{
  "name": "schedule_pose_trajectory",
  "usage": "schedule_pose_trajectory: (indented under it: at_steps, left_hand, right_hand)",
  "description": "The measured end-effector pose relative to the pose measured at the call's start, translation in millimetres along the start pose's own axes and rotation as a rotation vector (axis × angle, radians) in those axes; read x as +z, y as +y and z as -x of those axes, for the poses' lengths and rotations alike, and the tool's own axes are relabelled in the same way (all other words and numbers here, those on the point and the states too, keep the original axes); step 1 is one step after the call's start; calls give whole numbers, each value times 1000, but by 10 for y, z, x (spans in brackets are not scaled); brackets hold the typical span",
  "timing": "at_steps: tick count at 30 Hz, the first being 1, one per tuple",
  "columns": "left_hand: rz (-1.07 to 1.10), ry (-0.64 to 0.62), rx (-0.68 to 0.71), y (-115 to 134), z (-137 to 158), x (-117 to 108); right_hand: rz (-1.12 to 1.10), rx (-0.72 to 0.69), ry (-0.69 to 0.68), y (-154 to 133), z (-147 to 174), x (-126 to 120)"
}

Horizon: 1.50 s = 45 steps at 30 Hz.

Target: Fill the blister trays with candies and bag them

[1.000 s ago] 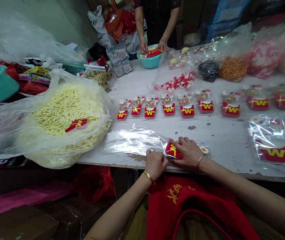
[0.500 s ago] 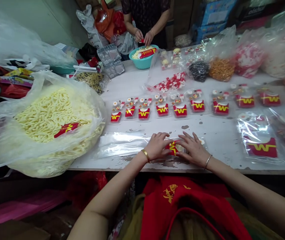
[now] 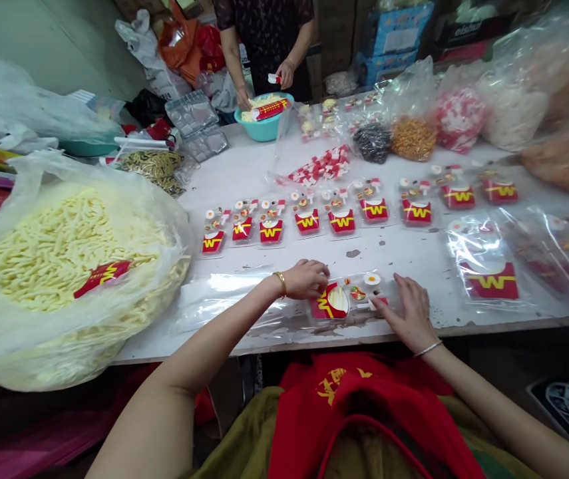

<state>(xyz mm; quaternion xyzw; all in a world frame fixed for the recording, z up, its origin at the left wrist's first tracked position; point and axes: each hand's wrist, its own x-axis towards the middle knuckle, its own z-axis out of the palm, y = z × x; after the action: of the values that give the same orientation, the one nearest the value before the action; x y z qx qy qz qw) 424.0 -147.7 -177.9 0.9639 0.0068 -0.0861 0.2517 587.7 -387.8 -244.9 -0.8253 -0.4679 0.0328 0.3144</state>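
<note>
A clear plastic pack (image 3: 357,293) lies on its side at the table's front edge. Inside it are a red fries box (image 3: 323,305) with a yellow W, a small fried egg (image 3: 371,279) and other miniature food pieces. My left hand (image 3: 305,278) has its fingers curled over the pack's left end, the fingertips partly hidden. At the right end, my right hand (image 3: 410,311) is spread, thumb against the pack and fingers beyond its far corner. Flat clear bags (image 3: 229,299) lie left of the pack, reaching under my left forearm.
Similar packs (image 3: 341,221) stand in a row behind. A large bag of fries-like pieces (image 3: 164,293) sits left, bagged packs (image 3: 488,283) right. Across the table, a person (image 3: 269,40) works over a turquoise basin (image 3: 264,131), near filled bags (image 3: 414,140).
My hands have moved apart, the right one to the pack's right end, exposing more of the pack. The view has shifted. The other person's one hand has dropped into the basin.
</note>
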Motion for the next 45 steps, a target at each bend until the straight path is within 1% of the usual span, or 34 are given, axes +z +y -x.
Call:
schedule_pose_trajectory:
  at_steps: [2, 5, 11, 15, 18, 19, 21, 23, 25, 26, 27, 29, 30, 32, 33, 34, 36, 37, 38, 40, 41, 42, 43, 45]
  left_hand:
    - [75, 9, 19, -15, -11, 31]
    - [169, 84, 54, 47, -85, 100]
    - [314, 220, 89, 242, -387, 145]
    - [379, 249, 139, 262, -591, 139]
    - [477, 227, 174, 274, -710, 168]
    - [528, 203, 156, 288, -744, 181]
    - [623, 135, 77, 333, -812, 198]
    - [666, 94, 4, 391, -900, 192]
    - [672, 120, -13, 451, -1032, 156]
    - [683, 158, -10, 483, -1122, 128]
    - [703, 220, -13, 519, -1230, 95]
    - [776, 403, -45, 612, -1493, 18]
    - [825, 500, -69, 673, -1643, -21]
    - [923, 676, -106, 822, -1963, -82]
    - [965, 749, -108, 907, -2124, -96]
    - [1008, 817, -104, 995, -2280, -95]
    - [1106, 939, -123, 1167, -2561, -30]
    - [1174, 965, -159, 1247, -2678, 37]
    - [1255, 949, -212, 1321, -2775, 124]
    - [1429, 823, -320, 1447, -2904, 342]
    - [1503, 748, -337, 1500, -2933, 457]
    - [1565, 691, -327, 1547, -2937, 564]
    - [1614, 664, -301, 1591, -2921, 653]
    - [1677, 683, -242, 1686, -2843, 755]
  right_hand:
    - [-56, 58, -22, 58, 96, 27]
    - [-171, 92, -52, 7, 118, 58]
    - [-304, 48, -131, -219, 7, -2]
    - [-385, 16, -182, -322, 2, -55]
    - [-457, 42, -211, -348, 10, -47]
    - [-483, 75, -201, -345, 6, -43]
    - [-501, 157, -149, -326, -27, -56]
    - [-461, 208, -82, -294, -98, -114]
    - [-401, 210, -20, -253, -202, -218]
    - [-390, 216, 30, -227, -260, -282]
    - [-401, 238, 94, -195, -317, -351]
    - [-510, 336, 195, -106, -419, -496]
    - [-605, 397, 199, -43, -464, -574]
    - [-789, 483, 108, 128, -554, -753]
    - [-815, 498, 63, 239, -607, -857]
    - [-783, 502, 49, 368, -670, -972]
    - [-606, 509, 104, 661, -823, -1209]
    - [-507, 522, 143, 813, -907, -1315]
    - [-433, 541, 166, 959, -988, -1399]
    - [-346, 582, 163, 1200, -1120, -1473]
    - [-314, 596, 148, 1282, -1162, -1460]
    - [-288, 605, 128, 1335, -1186, -1420]
    - [-272, 605, 106, 1360, -1194, -1367]
    - [-264, 583, 56, 1350, -1179, -1276]
